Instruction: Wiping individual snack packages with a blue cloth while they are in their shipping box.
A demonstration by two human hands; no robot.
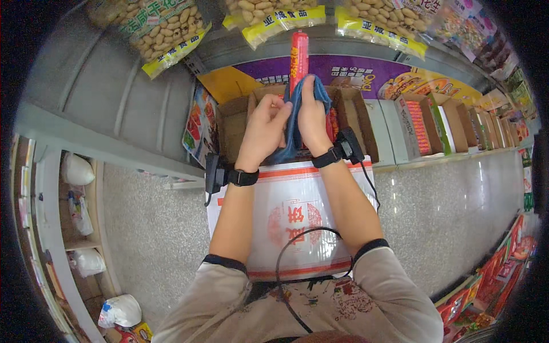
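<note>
A red plastic-wrapped sausage (299, 55) stands nearly upright in front of me, its wrapper bearing writing. Around its lower part is a blue cloth (293, 128). My right hand (312, 118) grips the cloth against the sausage, thumb pointing up along it. With bent fingers, my left hand (265, 124) pinches the cloth's left side. The sausage's lower end is hidden by the cloth and hands. Beneath them are open cardboard boxes (357, 124), with red packets (332, 124) partly visible behind my right hand.
A white printed carton (257, 214) stands between me and the shelf. Bags of peanuts (171, 38) overhang from the shelf above. Further right are a box of red-wrapped sticks (417, 128) and several other boxes. A black cable (281, 257) loops before my body. Left shelving (47, 193) holds white bags.
</note>
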